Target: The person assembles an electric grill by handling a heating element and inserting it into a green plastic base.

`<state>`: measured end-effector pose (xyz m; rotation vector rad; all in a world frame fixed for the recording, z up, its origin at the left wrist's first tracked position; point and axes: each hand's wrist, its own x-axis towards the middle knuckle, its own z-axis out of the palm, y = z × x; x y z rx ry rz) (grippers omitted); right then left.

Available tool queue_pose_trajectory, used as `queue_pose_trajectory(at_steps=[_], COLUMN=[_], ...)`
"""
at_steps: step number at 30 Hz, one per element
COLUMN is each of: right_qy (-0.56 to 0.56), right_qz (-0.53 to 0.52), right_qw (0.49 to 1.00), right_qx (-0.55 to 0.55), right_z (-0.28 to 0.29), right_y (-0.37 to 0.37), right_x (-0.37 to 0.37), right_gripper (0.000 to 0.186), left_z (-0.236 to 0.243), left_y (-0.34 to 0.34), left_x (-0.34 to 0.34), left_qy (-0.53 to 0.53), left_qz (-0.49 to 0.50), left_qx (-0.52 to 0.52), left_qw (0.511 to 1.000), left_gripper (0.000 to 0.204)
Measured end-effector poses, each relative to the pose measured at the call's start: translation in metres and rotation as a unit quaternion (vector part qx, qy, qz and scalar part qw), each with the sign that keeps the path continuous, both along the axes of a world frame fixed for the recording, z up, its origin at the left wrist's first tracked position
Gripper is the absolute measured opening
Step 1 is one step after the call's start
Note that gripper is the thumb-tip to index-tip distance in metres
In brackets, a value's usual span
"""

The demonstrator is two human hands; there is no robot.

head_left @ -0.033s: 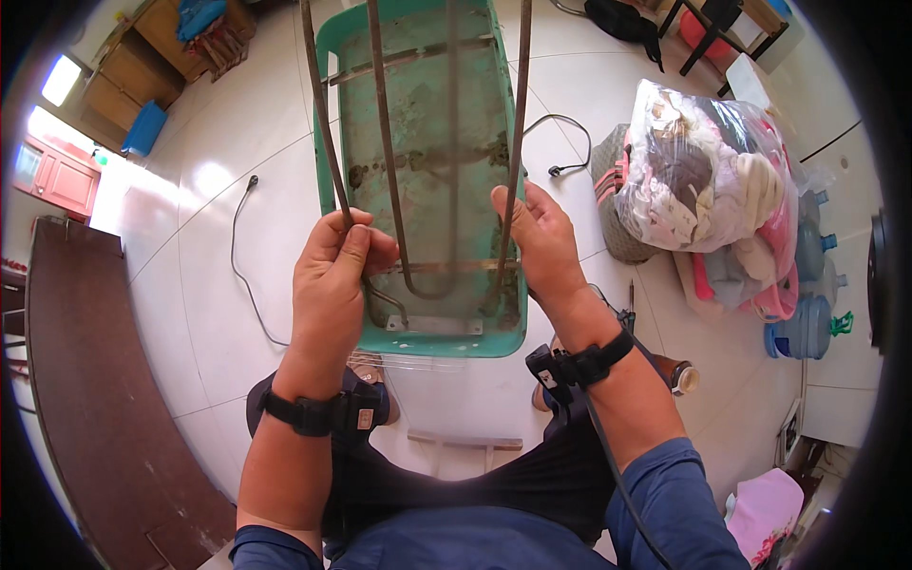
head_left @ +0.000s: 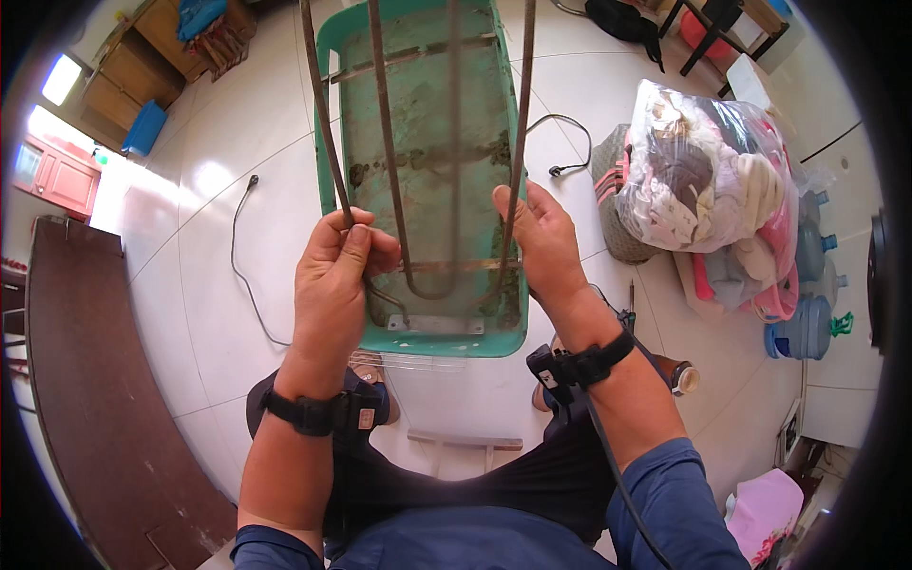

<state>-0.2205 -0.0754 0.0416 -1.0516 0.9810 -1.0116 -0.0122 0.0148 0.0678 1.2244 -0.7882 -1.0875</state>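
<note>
A long brown metal tube, bent into loops like a heating element [head_left: 385, 123], stands up over a dirty green tub [head_left: 503, 346]. My left hand [head_left: 337, 256] pinches its left leg between thumb and fingers. My right hand [head_left: 543, 237] is closed round its right leg, thumb in front. Between my hands hangs the rounded bend of the loop, and one bent end comes down by a small pale metal plate [head_left: 456, 326] at the tub's near end. Rusty crossbars [head_left: 418, 57] span the tub, with dark grime along them.
Black plugs lie on the tiles, one on a left-hand cord [head_left: 252, 182], one on a right-hand cord [head_left: 557, 171]. Bagged clothes [head_left: 703, 180] and blue water bottles [head_left: 807, 328] stand at right. A brown wooden board [head_left: 85, 380] lies at left. Beside my right knee is a brown jar [head_left: 680, 377].
</note>
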Motion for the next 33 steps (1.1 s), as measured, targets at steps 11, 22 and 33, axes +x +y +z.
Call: queue_pose_trajectory(at_steps=[11,22,33], right_qy=[-0.026,-0.028,-0.016], right_qz=[0.005,0.019,0.019], right_qw=[1.000,0.999,1.000], right_qx=[-0.016,-0.015,-0.003], right_z=[0.002,-0.002,-0.008], right_y=[0.003,0.001,-0.003], right_x=[0.000,0.003,0.002], right_gripper=[0.042,0.047,0.052], left_z=[-0.007,-0.006,-0.008], left_y=[-0.001,0.006,0.007], left_x=[0.004,0.007,0.005], left_qy=[0.044,0.066,0.058], left_qz=[0.017,0.030,0.049], left_qx=[-0.053,-0.070,-0.054], left_qw=[0.997,0.995,0.996], left_gripper=[0.018,0.018,0.018])
